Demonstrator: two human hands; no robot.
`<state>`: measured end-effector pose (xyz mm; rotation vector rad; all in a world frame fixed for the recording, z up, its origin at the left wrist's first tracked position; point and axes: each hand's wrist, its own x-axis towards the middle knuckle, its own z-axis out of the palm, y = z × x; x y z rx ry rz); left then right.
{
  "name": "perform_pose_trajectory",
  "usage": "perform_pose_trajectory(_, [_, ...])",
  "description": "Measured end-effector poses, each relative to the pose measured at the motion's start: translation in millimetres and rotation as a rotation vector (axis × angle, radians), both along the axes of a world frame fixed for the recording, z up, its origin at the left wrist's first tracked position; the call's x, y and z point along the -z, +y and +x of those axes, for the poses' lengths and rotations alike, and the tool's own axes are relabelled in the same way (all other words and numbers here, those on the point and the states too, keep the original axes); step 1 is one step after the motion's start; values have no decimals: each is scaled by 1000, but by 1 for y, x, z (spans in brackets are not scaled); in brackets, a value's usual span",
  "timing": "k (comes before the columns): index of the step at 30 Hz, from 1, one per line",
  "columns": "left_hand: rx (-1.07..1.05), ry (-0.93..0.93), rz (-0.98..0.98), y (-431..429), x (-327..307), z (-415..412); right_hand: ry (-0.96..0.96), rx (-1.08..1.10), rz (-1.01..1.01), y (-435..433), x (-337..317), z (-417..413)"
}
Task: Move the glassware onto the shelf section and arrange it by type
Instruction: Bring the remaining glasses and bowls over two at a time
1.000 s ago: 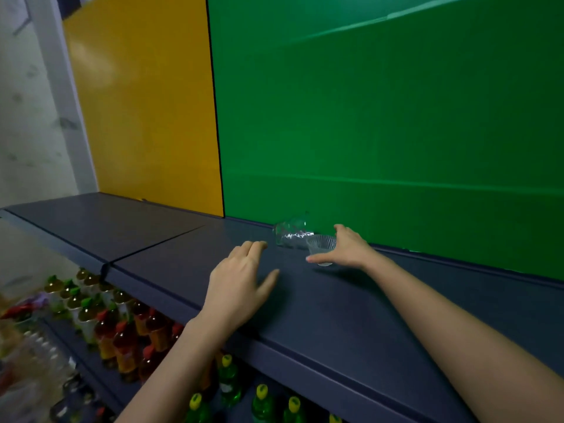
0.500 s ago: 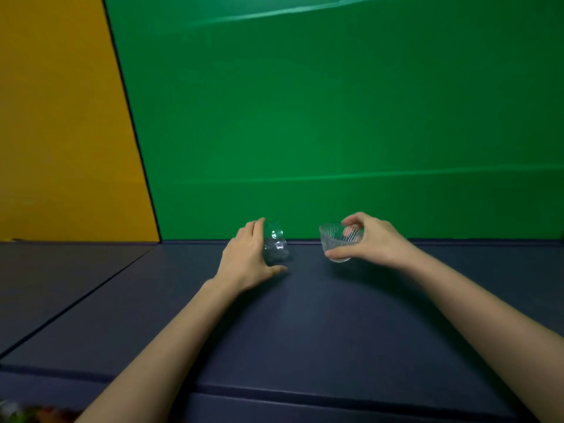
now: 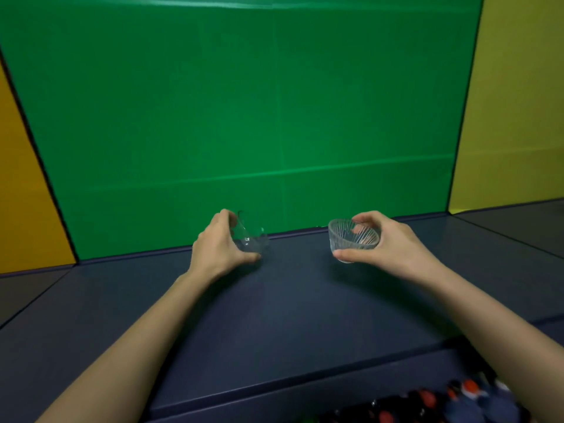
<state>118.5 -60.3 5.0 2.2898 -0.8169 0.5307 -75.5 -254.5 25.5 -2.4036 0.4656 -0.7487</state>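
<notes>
- Left hand point(image 3: 218, 250): closed around a clear glass point(image 3: 251, 238), which rests near the back of the shelf point(image 3: 274, 315) by the green panel point(image 3: 244, 117). A second ago this hand lay flat and empty on the shelf.
- Right hand point(image 3: 393, 244): grips a ribbed glass bowl point(image 3: 353, 239), held tilted just above the shelf. It has carried the bowl rightward; the two pieces, formerly touching, now sit well apart.
- Assessment: the separation indicates sorting by type is under way; the bowl is not yet set down.
</notes>
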Motion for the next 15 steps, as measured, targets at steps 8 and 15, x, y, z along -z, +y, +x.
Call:
perform_pose_trajectory(8, [432,145,-363,-58,-23,-83,-130,145,0,-29,-6,-61])
perform_pose_trajectory(15, [663,383,-435,-140,-24,-167,-147,298,-15,-87,-5,-154])
